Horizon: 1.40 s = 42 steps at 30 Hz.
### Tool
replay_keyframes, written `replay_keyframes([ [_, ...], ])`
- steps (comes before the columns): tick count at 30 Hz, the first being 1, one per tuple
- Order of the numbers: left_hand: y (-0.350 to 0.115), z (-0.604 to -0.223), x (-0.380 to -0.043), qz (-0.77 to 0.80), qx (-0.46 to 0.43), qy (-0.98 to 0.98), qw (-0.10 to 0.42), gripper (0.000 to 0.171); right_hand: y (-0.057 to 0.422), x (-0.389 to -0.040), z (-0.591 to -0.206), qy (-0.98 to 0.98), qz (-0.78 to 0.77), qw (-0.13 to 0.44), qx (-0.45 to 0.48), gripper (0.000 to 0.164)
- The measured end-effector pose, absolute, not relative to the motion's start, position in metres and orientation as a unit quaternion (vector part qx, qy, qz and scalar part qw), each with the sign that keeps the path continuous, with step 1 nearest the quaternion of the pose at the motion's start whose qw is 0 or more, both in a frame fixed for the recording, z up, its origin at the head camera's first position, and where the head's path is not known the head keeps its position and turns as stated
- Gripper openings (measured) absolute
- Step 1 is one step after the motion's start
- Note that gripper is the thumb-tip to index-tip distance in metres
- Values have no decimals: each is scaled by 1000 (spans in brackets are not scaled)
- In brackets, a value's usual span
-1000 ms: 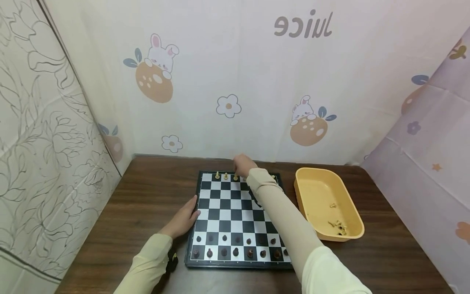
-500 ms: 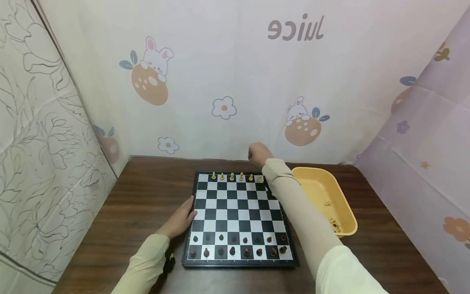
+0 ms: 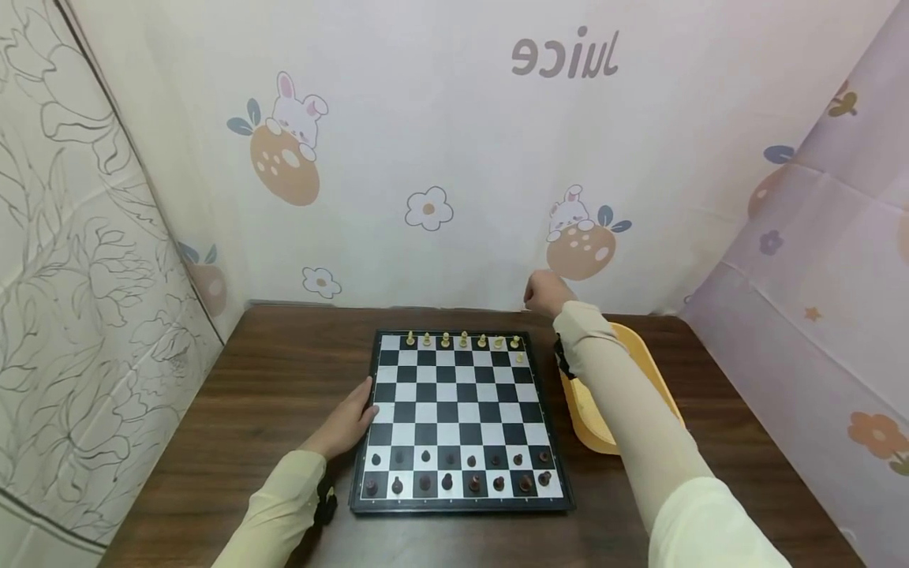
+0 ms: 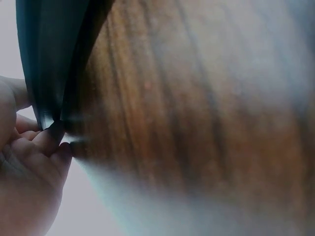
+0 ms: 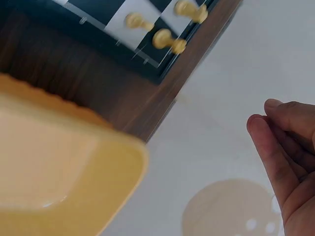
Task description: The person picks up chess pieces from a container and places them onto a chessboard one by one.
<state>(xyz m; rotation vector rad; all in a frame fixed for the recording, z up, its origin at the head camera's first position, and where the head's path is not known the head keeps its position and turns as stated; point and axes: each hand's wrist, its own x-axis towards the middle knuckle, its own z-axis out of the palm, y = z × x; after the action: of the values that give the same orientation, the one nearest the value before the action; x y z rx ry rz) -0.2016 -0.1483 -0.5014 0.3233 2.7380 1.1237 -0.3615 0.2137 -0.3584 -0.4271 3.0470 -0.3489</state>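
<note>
A black-and-white chessboard (image 3: 447, 412) lies on the dark wood table. My left hand (image 3: 342, 424) grips its left edge, with the thumb and fingertips on either side of the black rim (image 4: 49, 64) in the left wrist view. Cream chess pieces stand along the far row, with one cream piece (image 3: 520, 357) a row nearer at the right. Two rows of dark chess pieces (image 3: 447, 480) fill the near side. Beyond the board's far right corner, my right hand (image 3: 548, 293) is raised, its thumb and fingers loosely curled with nothing visible between them (image 5: 290, 142).
A yellow tray (image 3: 595, 435) stands right of the board, partly hidden under my right forearm. A patterned cloth wall (image 3: 355, 158) rises right behind the table's far edge. Another printed cloth (image 3: 817, 260) hangs on the right side.
My right hand has moved right, off the board's far row to above the tray's far end. Cream pieces at the far right now show. My left hand stays at the board's edge.
</note>
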Motion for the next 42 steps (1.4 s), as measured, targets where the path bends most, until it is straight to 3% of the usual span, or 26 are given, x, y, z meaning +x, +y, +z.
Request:
replay_keyframes([
  [12,-148,-505,-200,381,101,914,90,62,269,-344,-360,979,-136,-5,-154,16],
  [27,-147,-501,-202,376,114,916,82,61,332,-316,-366,980,-155,64,-107,12],
  [42,-147,-505,-200,372,97,919,92,63,370,-297,-392,984,-130,87,-79,9],
])
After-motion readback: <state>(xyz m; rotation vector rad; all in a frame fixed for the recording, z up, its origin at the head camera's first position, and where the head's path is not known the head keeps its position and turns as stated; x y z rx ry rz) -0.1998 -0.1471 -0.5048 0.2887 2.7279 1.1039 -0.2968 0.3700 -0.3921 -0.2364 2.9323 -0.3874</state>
